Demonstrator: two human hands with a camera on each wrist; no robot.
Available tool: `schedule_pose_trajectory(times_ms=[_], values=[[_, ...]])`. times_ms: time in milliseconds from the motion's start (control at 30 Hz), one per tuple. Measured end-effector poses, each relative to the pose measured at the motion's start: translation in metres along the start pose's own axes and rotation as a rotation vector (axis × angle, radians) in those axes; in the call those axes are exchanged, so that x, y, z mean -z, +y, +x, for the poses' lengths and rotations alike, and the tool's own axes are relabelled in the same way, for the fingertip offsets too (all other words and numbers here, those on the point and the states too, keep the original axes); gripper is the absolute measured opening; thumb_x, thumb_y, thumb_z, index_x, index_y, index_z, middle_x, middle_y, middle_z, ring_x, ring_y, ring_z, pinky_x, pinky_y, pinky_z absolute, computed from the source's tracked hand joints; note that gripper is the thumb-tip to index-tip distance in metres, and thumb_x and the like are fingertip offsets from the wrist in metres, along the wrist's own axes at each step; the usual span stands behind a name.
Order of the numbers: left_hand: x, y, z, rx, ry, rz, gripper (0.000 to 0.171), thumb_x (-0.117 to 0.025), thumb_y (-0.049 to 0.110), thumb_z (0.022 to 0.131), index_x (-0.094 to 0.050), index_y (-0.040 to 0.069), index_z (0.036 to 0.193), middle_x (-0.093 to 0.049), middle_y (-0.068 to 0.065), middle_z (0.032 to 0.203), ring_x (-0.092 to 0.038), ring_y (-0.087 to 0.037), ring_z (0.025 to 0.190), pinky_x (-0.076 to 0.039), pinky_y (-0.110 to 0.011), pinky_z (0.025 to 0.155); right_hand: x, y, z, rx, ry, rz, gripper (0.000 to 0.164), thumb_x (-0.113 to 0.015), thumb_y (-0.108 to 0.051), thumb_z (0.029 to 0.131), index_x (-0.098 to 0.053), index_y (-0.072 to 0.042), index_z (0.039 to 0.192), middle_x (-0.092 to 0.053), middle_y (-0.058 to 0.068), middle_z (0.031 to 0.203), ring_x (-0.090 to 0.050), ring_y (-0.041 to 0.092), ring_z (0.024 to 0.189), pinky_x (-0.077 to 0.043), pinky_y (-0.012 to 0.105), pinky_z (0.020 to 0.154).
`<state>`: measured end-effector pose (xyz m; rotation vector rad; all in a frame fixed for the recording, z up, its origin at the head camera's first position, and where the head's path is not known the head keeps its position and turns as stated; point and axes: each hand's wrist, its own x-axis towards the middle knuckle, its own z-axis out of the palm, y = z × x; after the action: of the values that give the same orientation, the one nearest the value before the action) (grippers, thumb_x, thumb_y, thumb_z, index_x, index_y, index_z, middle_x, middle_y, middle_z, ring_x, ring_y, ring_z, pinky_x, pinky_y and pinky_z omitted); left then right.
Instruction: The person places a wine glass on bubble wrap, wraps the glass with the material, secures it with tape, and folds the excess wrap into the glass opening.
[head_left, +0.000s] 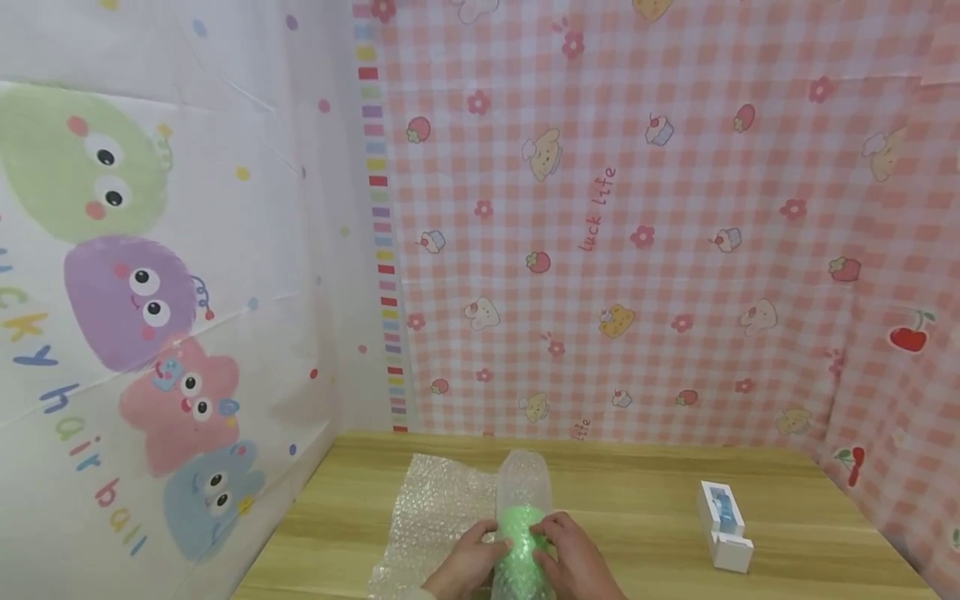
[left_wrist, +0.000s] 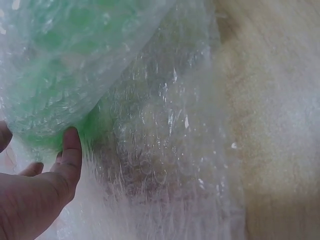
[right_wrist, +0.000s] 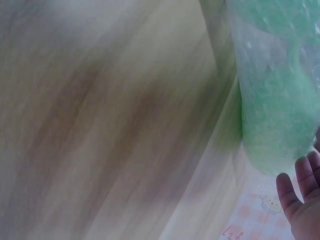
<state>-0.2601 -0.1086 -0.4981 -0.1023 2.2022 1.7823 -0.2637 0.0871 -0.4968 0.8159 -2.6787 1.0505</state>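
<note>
A bright green object (head_left: pixel 522 546) lies rolled inside clear bubble wrap (head_left: pixel 442 504) near the table's front edge. Through the wrap in the right wrist view, the green object (right_wrist: pixel 277 110) looks wide at both ends with a thin part between; its exact kind is hard to tell. My left hand (head_left: pixel 471 557) grips the roll's left side, thumb on top. From the right, my right hand (head_left: pixel 576 557) holds the same roll with curled fingers. In the left wrist view, the left hand (left_wrist: pixel 45 192) has its fingertips at the edge of the wrap (left_wrist: pixel 155 145).
A flat length of bubble wrap spreads to the left of the roll. On the right of the wooden table (head_left: pixel 637 483) stands a white tape dispenser (head_left: pixel 731 550) with a blue roll of tape (head_left: pixel 722 508). Patterned cloths (head_left: pixel 645 275) hang behind and at both sides.
</note>
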Motion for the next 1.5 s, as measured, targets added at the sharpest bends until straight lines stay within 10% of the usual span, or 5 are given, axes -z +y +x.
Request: schedule_pose_trajectory(times_ms=[1500], values=[[-0.0026, -0.0054, -0.0019, -0.084, -0.026, -0.074, 0.064, -0.066, 0.038, 0.095, -0.041, -0.008, 0.131, -0.062, -0.013, 0.108, -0.068, -0.031, 0.093, -0.057, -0.046, 0.078, 0.0037, -0.0027, -0.0013, 0.071, 0.038, 0.001, 0.026, -0.074, -0.008, 0.086, -0.067, -0.002, 0.110, -0.059, 0.002, 0.105, -0.061, 0.021, 0.088, -0.053, 0.032, 0.071]])
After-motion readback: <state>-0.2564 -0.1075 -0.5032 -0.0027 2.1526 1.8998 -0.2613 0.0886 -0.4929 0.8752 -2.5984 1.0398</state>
